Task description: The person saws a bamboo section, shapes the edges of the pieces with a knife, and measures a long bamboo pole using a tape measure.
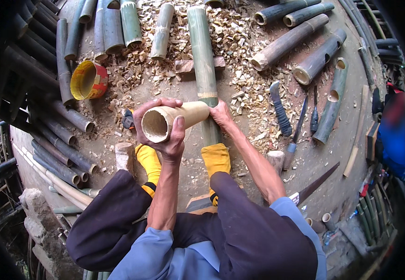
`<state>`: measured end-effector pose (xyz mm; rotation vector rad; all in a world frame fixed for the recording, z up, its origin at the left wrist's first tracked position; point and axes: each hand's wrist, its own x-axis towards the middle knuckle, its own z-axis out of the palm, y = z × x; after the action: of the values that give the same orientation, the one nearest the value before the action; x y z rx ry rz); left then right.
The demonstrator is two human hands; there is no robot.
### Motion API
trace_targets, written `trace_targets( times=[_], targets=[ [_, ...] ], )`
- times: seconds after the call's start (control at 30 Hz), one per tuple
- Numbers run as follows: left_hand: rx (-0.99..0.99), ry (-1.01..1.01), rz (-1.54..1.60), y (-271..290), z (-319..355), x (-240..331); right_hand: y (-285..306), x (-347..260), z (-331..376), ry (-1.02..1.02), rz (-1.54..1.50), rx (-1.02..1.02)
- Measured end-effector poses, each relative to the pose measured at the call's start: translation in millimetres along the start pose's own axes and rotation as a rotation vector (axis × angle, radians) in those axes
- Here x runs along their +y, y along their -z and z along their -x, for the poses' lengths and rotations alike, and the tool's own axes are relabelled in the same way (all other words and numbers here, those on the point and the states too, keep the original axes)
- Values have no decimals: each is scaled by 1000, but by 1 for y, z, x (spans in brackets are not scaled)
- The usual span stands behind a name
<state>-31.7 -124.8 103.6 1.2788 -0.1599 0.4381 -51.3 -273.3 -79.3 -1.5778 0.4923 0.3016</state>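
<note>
Pale peeled bamboo tube (172, 120) sits lifted above the person's knees, its hollow end facing up. Left hand (165, 135) wraps its open end, right hand (221, 114) clasps the far end. Beneath lies a long green bamboo pole (202, 60) amid wood chips (239, 37); knives (281, 112) rest well apart.

**Dirt floor strewn with chips**

Daylight falls on a bare earthen floor (323, 158) littered with pale wood chips (239, 37). Dark bamboo poles (48, 140) lie stacked along the left; cut bamboo sections (305, 51) ring the far side. Rough stones (34, 210) sit lower left.
</note>
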Motion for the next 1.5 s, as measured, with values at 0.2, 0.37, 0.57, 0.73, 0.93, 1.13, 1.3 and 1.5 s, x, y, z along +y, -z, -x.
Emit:
trace_targets(
  times=[0.2, 0.37, 0.57, 0.73, 0.93, 1.13, 1.3, 1.5],
  targets=[
    [-33, 51, 110, -11, -5, -4, 9, -7, 26, -77, 236, 167],
    [-285, -20, 9, -12, -2, -2, 26, -52, 64, 21, 146, 110],
    [-406, -92, -62, -20, 1, -3, 16, -57, 64, 147, 35, 84],
    [-369, -131, -12, -19, 2, -16, 13, -53, 59, 205, 109, 74],
    [-348, -151, 13, -19, 3, -23, 13, -55, 58, 230, 149, 85],
    [-411, -70, -83, -12, -5, -19, 11, -55, 58, 231, 169, 76],
    [-387, -64, -103, -21, -1, -16, 16, -58, 60, 230, 193, 99],
    [-398, -73, -102, -14, 0, -18, 96, -28, 89, 128, 364, 610]
  ],
)
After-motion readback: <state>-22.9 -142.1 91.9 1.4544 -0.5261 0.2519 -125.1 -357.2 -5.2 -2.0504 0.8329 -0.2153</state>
